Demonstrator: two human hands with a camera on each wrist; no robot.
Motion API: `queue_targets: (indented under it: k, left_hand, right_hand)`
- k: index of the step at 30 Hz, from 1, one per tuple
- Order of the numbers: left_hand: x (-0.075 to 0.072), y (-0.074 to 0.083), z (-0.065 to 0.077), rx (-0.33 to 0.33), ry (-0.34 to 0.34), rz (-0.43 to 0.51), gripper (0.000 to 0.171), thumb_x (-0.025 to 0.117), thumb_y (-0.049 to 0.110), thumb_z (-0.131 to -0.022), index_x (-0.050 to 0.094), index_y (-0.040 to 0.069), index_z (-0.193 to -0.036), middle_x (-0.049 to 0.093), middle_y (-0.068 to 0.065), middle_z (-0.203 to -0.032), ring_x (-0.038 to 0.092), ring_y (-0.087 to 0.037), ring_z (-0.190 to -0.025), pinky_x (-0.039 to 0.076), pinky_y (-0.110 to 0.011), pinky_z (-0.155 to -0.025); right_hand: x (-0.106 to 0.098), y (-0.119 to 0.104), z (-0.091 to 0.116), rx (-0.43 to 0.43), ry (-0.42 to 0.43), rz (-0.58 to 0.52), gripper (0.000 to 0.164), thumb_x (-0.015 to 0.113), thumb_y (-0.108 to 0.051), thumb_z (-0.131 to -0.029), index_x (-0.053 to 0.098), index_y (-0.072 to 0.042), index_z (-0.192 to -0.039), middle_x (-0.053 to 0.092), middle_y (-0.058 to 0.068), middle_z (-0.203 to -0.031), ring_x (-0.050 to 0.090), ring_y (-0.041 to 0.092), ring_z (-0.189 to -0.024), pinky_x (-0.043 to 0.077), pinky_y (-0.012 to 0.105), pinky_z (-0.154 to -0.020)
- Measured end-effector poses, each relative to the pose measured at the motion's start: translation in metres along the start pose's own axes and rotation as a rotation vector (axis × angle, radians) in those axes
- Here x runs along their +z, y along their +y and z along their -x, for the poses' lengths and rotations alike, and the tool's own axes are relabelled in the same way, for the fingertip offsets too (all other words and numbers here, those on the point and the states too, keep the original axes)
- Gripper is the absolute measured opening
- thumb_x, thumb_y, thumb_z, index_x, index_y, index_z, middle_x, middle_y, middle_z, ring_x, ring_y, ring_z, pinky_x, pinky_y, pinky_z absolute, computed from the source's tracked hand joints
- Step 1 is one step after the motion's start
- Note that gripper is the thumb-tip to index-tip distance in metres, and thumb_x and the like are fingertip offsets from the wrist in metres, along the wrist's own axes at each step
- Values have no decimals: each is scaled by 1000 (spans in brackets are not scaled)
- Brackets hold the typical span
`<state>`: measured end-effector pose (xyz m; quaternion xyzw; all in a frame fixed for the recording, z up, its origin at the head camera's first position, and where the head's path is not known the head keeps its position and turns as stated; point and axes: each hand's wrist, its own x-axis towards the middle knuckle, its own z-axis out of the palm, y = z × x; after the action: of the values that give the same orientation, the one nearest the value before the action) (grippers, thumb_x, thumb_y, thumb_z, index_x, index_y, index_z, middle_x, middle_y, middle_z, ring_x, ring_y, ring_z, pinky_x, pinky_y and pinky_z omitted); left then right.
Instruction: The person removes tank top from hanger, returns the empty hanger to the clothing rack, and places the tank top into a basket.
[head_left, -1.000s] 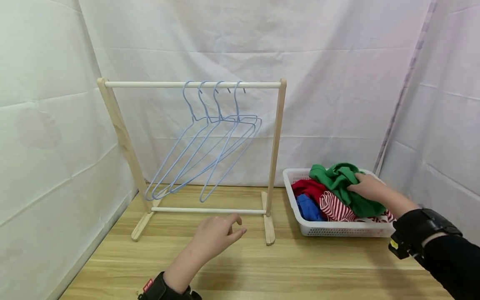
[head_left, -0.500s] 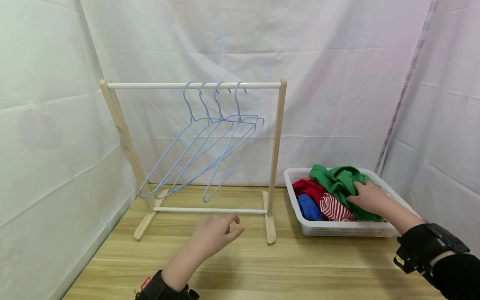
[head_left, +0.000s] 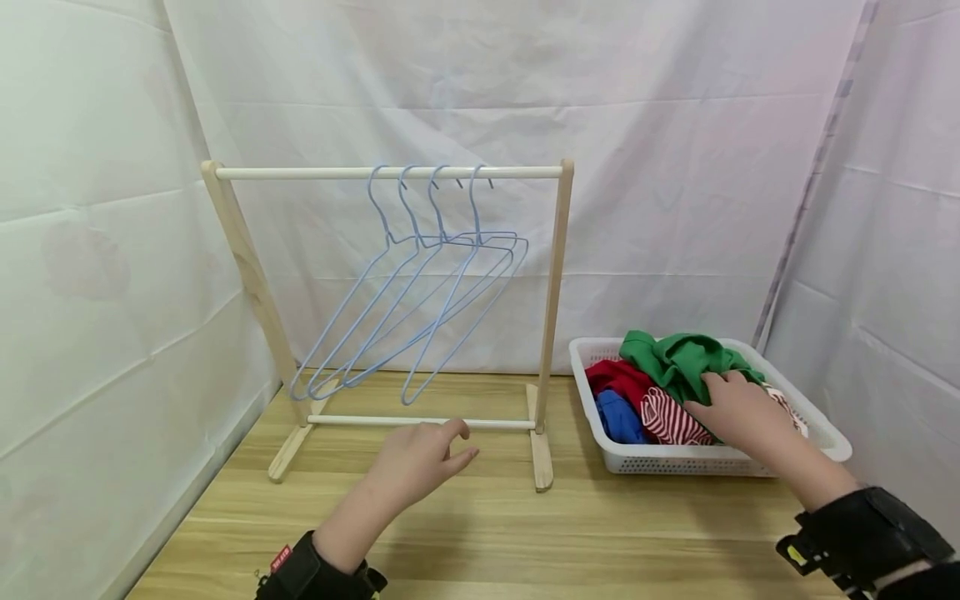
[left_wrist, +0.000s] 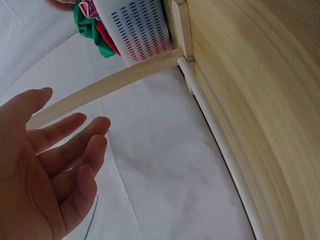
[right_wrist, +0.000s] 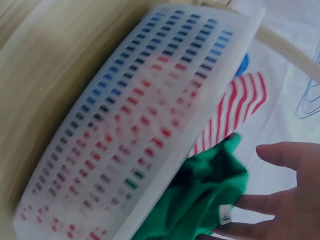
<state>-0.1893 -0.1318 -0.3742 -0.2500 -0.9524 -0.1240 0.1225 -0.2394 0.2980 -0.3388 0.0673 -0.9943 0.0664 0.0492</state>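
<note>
My right hand (head_left: 738, 410) is over the near side of the white basket (head_left: 690, 458), its fingertips at a crumpled green garment (head_left: 678, 360). In the right wrist view the thumb stands apart from the fingers (right_wrist: 265, 202), which reach to the green cloth beside a small white label (right_wrist: 225, 214). Under and beside it lie a red garment (head_left: 617, 379), a blue one (head_left: 621, 417) and a red-and-white striped one (head_left: 671, 418). My left hand (head_left: 412, 462) hovers over the table with loosely bent fingers, holding nothing, in front of the rack's low bar (head_left: 420, 422).
A wooden rack with a white top rail (head_left: 300, 173) stands left of the basket. Several blue wire hangers (head_left: 435, 275) hang from the rail, their lower parts overlapping. White sheeting (head_left: 660, 208) encloses the wood-grain table (head_left: 540, 533) at the back and both sides.
My right hand has shifted toward the near side of the basket, and the green garment's right part now lies folded farther back. My left hand has drifted slightly left.
</note>
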Motion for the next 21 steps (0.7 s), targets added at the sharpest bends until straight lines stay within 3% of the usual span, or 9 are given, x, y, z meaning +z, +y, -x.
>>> queue_targets:
  k: [6,11,16,21]
  left_hand:
    - [-3,-5,-1,1,39,-31,28,65,38,-94,67,12,-105,51,14,-59,44,-1,-49,36,-23,-45]
    - [-5,-9,-1,-13,83,-54,26,67,37,-92,67,13,-104,59,8,-68,52,-5,-54,37,-23,-44]
    - [-6,-14,-4,-47,147,-67,27,69,36,-91,68,13,-103,69,-2,-90,60,-14,-63,41,-25,-47]
    - [-7,-17,-7,-86,181,-34,33,68,36,-91,68,11,-112,68,-9,-110,66,-23,-79,51,-36,-58]
  right_hand:
    - [-1,-22,11,18,49,-24,71,59,-44,-93,47,15,-130,42,43,-126,44,60,-111,41,69,-82]
    - [2,-46,15,-34,131,16,67,60,-46,-92,53,8,-130,47,36,-128,47,57,-112,39,71,-83]
    - [2,-75,12,-117,171,-16,69,58,-50,-94,50,3,-138,46,30,-137,41,51,-125,31,71,-95]
    - [9,-100,6,-175,184,-43,73,56,-55,-94,45,-3,-144,38,26,-146,33,45,-134,21,69,-103]
